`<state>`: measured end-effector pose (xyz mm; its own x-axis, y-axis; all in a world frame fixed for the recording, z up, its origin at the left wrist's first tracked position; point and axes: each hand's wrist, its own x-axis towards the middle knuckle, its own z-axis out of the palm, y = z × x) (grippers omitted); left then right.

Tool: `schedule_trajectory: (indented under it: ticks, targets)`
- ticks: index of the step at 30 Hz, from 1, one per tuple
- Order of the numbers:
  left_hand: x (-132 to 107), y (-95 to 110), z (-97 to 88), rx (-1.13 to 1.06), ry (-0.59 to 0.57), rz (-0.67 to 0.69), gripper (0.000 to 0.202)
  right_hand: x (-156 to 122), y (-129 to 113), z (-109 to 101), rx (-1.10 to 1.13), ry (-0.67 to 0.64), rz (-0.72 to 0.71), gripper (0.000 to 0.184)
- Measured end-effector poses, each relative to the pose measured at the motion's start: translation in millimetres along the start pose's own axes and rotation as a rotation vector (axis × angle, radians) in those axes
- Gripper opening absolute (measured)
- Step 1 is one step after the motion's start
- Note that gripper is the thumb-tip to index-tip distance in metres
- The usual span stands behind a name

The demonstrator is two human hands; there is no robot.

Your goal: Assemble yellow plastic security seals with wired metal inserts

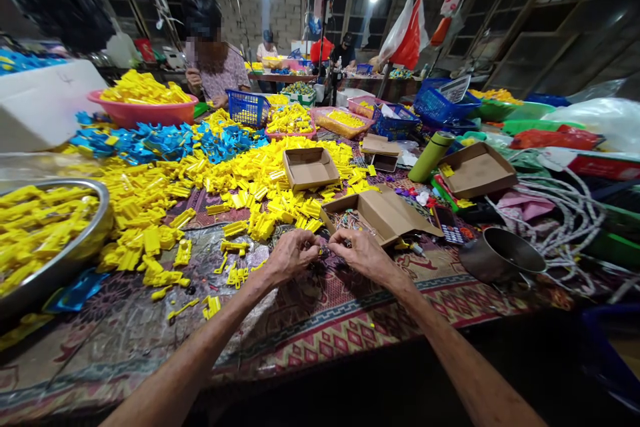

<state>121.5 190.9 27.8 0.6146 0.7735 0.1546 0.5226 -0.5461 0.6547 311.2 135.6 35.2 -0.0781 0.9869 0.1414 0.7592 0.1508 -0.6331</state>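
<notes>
My left hand [294, 257] and my right hand [361, 252] are close together over the patterned tablecloth [320, 327], fingers curled and thumbs pinched inward. A small yellow piece [320, 251] shows at the left fingertips. What the right fingertips hold, if anything, is too small to make out. Just beyond the right hand stands an open cardboard box [400, 213] with small thin metal-looking parts [353, 219] inside. Loose yellow plastic parts [265, 220] are heaped beyond and to the left of my left hand.
A metal basin [106, 213] of yellow parts sits at the left. Blue parts [170, 140] lie behind the heap. On the right are a metal mug [500, 257], a green flask [431, 157], a phone [449, 223] and coiled rope [575, 213]. A person [215, 60] sits across the table.
</notes>
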Motion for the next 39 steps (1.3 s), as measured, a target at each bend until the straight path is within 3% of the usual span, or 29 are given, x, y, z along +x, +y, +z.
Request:
schedule_trajectory:
  ticks: [7,16,29,39]
  targets:
    - [-0.5,-6.5,-8.0,-0.02,-0.083,0.074,0.02,-0.1,-2.8,-3.7,0.064,-0.047,0.011,0.02]
    - [0.2,-7.1,-9.9,-0.085,-0.075,0.028,0.021,3.4,1.9,2.2,0.156,-0.088,-0.062,0.013]
    - [2.5,-15.7,-14.0,-0.243,-0.162,0.023,0.027,9.4,-2.7,6.6,0.022,-0.104,-0.043,0.019]
    - [2.7,-21.6,-15.7,-0.205,-0.132,0.032,0.025,10.8,-7.3,8.8,-0.163,-0.143,-0.072,0.018]
